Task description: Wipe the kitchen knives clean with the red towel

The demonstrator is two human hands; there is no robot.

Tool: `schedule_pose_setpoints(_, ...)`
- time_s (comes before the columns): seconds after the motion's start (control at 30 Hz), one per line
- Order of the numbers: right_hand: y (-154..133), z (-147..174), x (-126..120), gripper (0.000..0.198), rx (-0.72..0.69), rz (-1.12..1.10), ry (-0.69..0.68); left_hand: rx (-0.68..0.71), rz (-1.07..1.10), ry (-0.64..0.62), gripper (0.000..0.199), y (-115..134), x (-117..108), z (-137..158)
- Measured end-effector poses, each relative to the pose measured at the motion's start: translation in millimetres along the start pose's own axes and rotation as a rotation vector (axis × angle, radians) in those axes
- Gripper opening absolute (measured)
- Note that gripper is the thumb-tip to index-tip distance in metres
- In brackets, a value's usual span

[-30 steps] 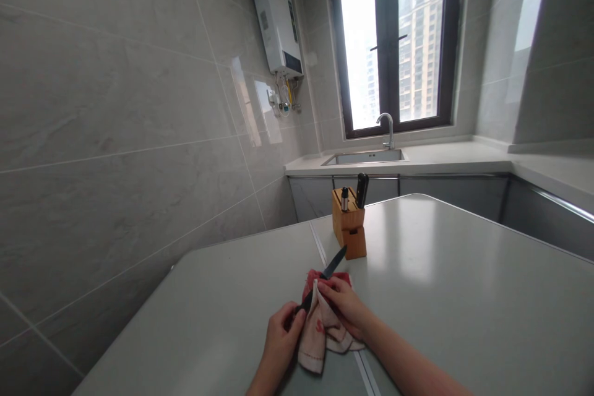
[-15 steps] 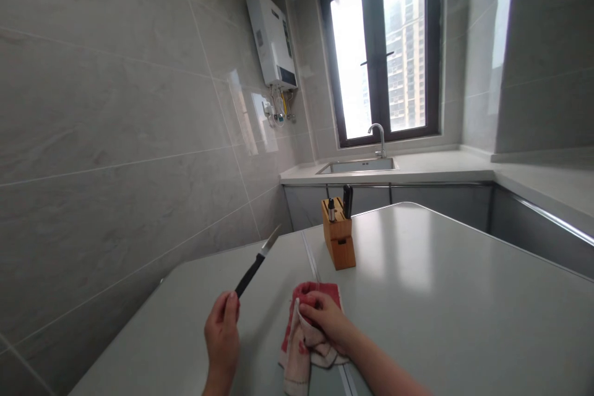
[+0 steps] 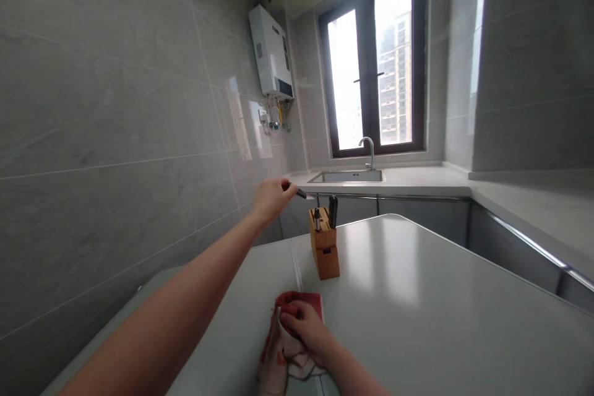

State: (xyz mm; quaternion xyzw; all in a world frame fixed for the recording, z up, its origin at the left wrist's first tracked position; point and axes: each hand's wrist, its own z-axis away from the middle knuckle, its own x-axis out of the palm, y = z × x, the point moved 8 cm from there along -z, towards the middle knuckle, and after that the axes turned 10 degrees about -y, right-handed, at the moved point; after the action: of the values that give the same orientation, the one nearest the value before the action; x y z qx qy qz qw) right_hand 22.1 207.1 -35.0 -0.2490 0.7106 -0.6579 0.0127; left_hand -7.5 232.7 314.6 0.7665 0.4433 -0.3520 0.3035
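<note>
Holding a knife (image 3: 301,193) up in the air, the left hand (image 3: 271,198) has its fingers closed tight around the handle, just above the wooden block (image 3: 324,244). The right hand (image 3: 304,329) presses down on a red cloth (image 3: 297,303) on the table (image 3: 417,297), fingers curled on it.

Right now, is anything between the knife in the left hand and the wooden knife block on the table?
Nothing visible. The left hand holds the knife in the air just above and left of the knife block, with open space between them. Two handles already stand in the block's top. The right hand rests on the red cloth, nearer the camera.
</note>
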Motion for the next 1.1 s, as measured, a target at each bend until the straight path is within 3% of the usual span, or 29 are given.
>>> schedule_pose_setpoints(0.1,6.8,-1.5,-2.7,0.042,0.027,-0.039,0.012,-0.011,-0.06,-0.066,0.036,20.5,20.5,-10.1)
schedule_pose_setpoints(0.23,10.0,-3.4,-4.4,0.045,0.035,-0.036,0.023,-0.025,-0.067,-0.091,0.034,30.4,36.5,-12.4)
schedule_pose_setpoints(0.53,9.6,-4.0,-3.8,0.044,0.052,-0.046,0.036,-0.051,-0.118,-0.114,0.034,32.1,33.0,-15.0)
schedule_pose_setpoints(0.77,10.0,-4.2,-3.7,0.046,0.044,-0.042,0.037,-0.05,-0.118,-0.175,0.036,33.8,44.0,-21.1)
schedule_pose_setpoints(1.1,5.1,-3.2,-2.6,0.04,0.011,-0.03,0.028,-0.007,-0.17,-0.24,0.039,54.3,90.4,-24.6)
